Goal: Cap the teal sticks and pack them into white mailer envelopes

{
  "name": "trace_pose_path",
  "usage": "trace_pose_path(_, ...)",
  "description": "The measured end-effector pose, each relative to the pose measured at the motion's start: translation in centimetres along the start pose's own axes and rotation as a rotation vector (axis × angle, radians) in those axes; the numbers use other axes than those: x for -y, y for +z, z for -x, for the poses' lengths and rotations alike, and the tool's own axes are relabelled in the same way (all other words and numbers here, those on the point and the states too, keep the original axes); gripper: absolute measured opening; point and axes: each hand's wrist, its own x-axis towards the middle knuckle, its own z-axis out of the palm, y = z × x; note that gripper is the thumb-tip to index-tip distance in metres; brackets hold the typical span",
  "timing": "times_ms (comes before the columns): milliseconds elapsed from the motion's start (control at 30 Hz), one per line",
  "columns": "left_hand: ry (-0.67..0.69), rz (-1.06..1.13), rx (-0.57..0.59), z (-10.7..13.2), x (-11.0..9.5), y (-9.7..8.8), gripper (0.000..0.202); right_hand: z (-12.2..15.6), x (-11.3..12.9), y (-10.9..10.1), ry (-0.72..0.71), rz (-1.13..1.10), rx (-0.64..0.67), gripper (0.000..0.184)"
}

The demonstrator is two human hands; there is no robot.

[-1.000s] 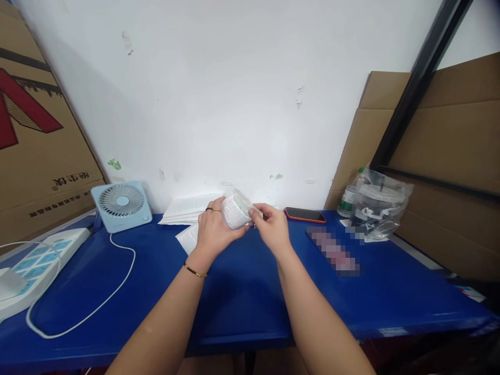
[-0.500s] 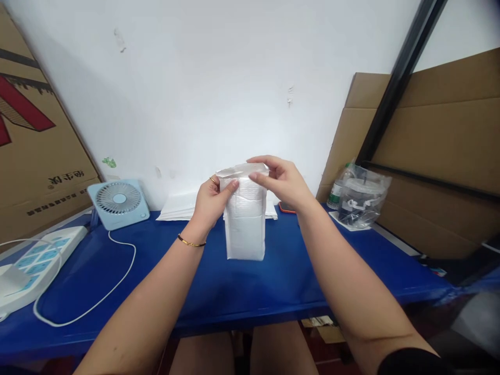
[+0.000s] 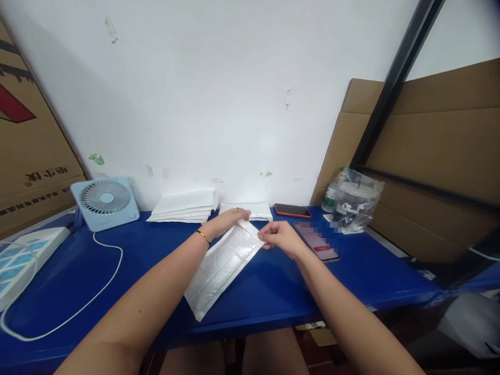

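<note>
A white bubble mailer [image 3: 224,268] lies slanted over the blue table, its lower end toward me at the left and its upper end between my hands. My left hand [image 3: 229,221] is closed on its upper left corner, with the fingertips partly hidden behind the edge. At the upper right corner, my right hand [image 3: 280,237] pinches the edge between thumb and fingers. Behind my hands sit a larger stack of white mailers [image 3: 183,204] and a smaller stack [image 3: 260,211] against the wall.
Right of my hands lie a phone with a lit screen [image 3: 318,242] and an orange-edged phone [image 3: 292,210]. A bagged container [image 3: 357,203] and a bottle [image 3: 330,197] stand farther right. At left are a blue fan [image 3: 105,200], its cable and a power strip [image 3: 29,263].
The mailer has gone from upright to slanted, lower end swung left and toward me. My hands have moved lower. The lit phone, hidden before, now shows beside my right hand.
</note>
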Motion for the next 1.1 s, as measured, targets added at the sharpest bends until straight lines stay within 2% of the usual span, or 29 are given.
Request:
trace_pose_path(133,-0.027,-0.083,0.038,-1.2,3.3,2.5,0.045,0.4,-2.8,-0.3,0.078,0.114,-0.075,0.018)
trace_pose_path(233,-0.005,-0.079,0.097,-1.6,4.4,4.1,0.038,0.7,-3.6,-0.7,0.052,0.375,0.001,0.013)
trace_pose_path(267,0.009,-0.077,0.121,-1.8,4.4,4.5,0.035,0.8,-3.7,-1.0,0.042,0.465,0.028,0.013)
trace_pose_path(333,0.041,-0.066,0.162,-2.0,4.1,5.1,0.034,0.6,-3.6,-1.4,0.005,0.588,0.003,0.019)
trace_pose_path(433,0.09,-0.037,0.21,-2.2,2.8,5.7,0.035,0.0,-3.2,-2.1,-0.056,0.593,-0.032,0.033)
trace_pose_path(500,0.127,-0.042,0.238,-1.9,1.8,5.8,0.041,-0.5,-2.8,-2.4,-0.05,0.557,0.084,0.028)
trace_pose_path(567,0.151,-0.109,0.241,-1.0,1.0,5.2,0.057,-0.8,-2.3,-2.5,-0.021,0.553,0.179,0.023)
trace_pose_path(667,0.101,-0.308,0.225,1.6,0.5,2.7,0.081,-0.8,-1.2,-2.6,0.022,0.529,0.208,0.024)
trace_pose_path(800,-0.1,-0.451,0.342,5.9,0.5,-2.6,0.057,-0.9,0.9,-2.5,0.054,0.401,0.228,0.023)
trace_pose_path(867,-0.122,-0.505,0.364,7.4,0.1,-5.1,0.039,-1.6,2.4,-1.9,0.041,0.363,0.231,0.024)
trace_pose_path(967,-0.052,-0.593,0.172,8.5,-0.9,-8.9,0.028,-4.1,5.1,-0.2,-0.062,0.324,0.205,0.024)
trace_pose_path(1033,-0.052,-0.712,-0.048,8.8,-1.3,-11.7,0.03,-6.9,6.8,1.5,-0.226,0.338,0.126,0.02)
trace_pose_path(1100,-0.115,-0.873,-0.316,8.8,-1.0,-14.4,0.034,-10.4,7.6,3.5,-0.436,0.428,0.016,0.009)
